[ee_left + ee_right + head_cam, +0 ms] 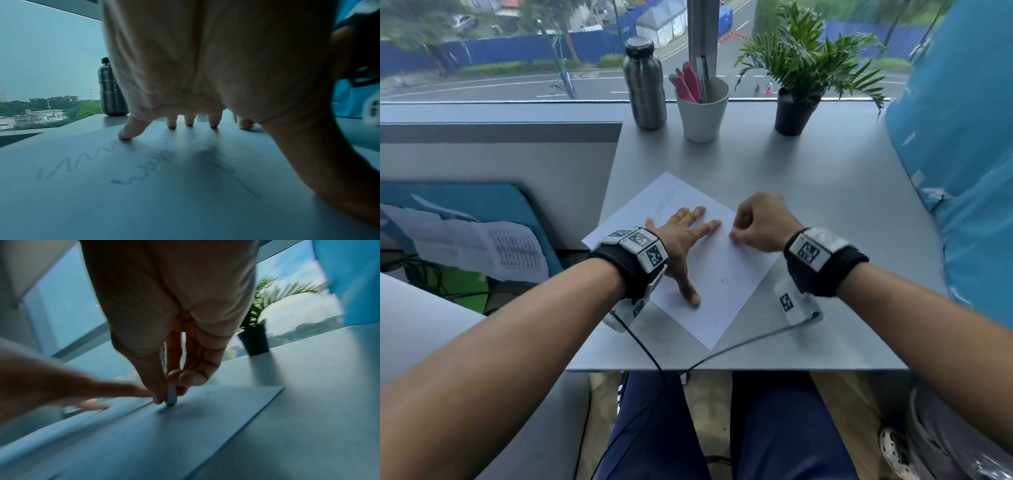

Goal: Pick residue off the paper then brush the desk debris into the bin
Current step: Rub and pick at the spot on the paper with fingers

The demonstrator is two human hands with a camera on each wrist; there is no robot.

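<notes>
Meanwhile my left hand (681,236) pressed flat, fingers spread, on the paper (719,284); my right hand (760,222) pinched a small eraser (171,396) against it.

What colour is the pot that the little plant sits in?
Black. The plant pot shows best in the head view, standing at the far side of the grey desk.

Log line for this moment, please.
left hand flat on paper | right hand pinches small eraser-like piece, tip on paper | residue specks remain

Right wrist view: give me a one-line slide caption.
Right hand pinches a small eraser-like piece against the paper, left hand spread alongside.
</notes>
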